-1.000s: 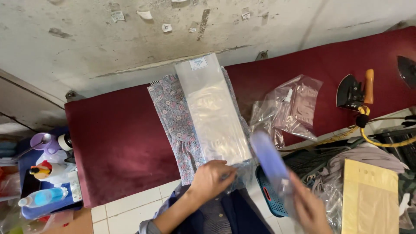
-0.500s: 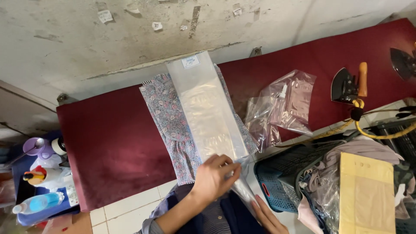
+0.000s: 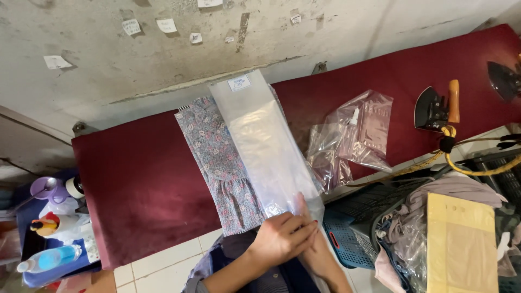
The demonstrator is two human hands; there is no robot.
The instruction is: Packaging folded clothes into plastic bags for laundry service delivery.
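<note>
The clear plastic bag [image 3: 266, 146] runs lengthwise away from both hands, the left hand [image 3: 282, 239] with fingers pressed together flat on its near end and the right hand [image 3: 317, 255] tucked beneath, its fingers hidden.

one camera sits on the person's head, looking down from high up at the red board [image 3: 141, 184] by the wall [image 3: 163, 54].

glossy plastic bag [image 3: 266, 146], matt cloth garment [image 3: 220, 163]
</note>
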